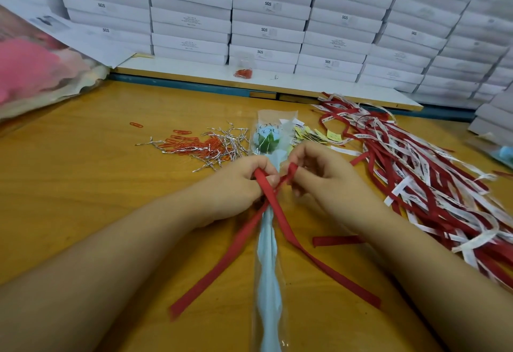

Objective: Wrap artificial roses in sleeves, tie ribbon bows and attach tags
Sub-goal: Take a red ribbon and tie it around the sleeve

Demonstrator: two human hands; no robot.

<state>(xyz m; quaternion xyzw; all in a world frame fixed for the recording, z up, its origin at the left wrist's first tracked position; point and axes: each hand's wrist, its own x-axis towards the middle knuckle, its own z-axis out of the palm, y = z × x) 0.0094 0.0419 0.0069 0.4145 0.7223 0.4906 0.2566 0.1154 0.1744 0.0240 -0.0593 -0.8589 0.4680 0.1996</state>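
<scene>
The bow-tying step is in hand. The rose (266,140) lies in its sleeve (268,268) along the middle of the table (83,185), with its head pointing away from the person and the stem end running toward them.

A red ribbon (270,199) crosses the sleeve at the neck just below the rose head. Its two tails trail back over the table, one to each side of the sleeve.

The left hand (236,185) is curled and grips the ribbon against the sleeve at the crossing. The right hand (327,182) pinches a short raised bit of ribbon between thumb and forefinger just beside it. That bit looks like a first loop, though the fingers hide the knot, so I cannot tell whether it is already cinched.

No tag is on this rose. The yellow tags (308,133) lie just beyond the right hand, and a heap of spare ribbons (416,179) lies further right.

The next move probably calls for keeping the left grip firm so the neck stays gathered. The right hand would then pass its loop around and through and pull both loops even. The slippery film may let the ribbon slide down the stem.
</scene>
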